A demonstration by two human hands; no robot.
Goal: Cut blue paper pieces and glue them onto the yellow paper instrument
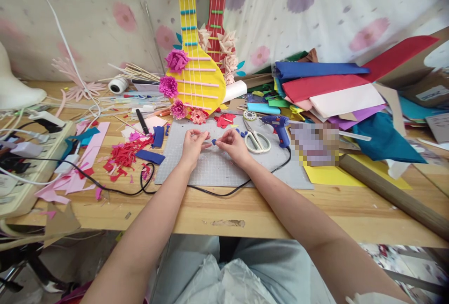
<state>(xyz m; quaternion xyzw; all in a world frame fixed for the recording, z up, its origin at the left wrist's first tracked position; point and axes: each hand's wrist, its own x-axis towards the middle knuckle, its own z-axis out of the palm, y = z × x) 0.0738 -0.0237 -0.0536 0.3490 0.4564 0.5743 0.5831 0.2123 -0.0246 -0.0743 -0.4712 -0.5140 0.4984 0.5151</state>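
Over the grey cutting mat (189,173), my two hands are close together. A small dark blue piece (214,141), which looks like paper, sits at the fingertips of my right hand (232,146), pinched between thumb and forefinger. My left hand (193,146) is just to its left, thumb and fingers drawn together; whatever is between them is too small to make out. White-handled scissors (257,141) lie on the mat right of my right hand. Beyond them is a blue hot glue gun (277,128), its black cord looping along the mat's front edge.
A yellow paper lute-like instrument (206,82) with flowers stands behind the mat, a red one (218,9) behind it. Red scraps (131,154) and blue strips (150,156) lie left. Coloured paper (329,86) is piled right, near a brown roll (389,191). A power strip (38,168) edges the left.
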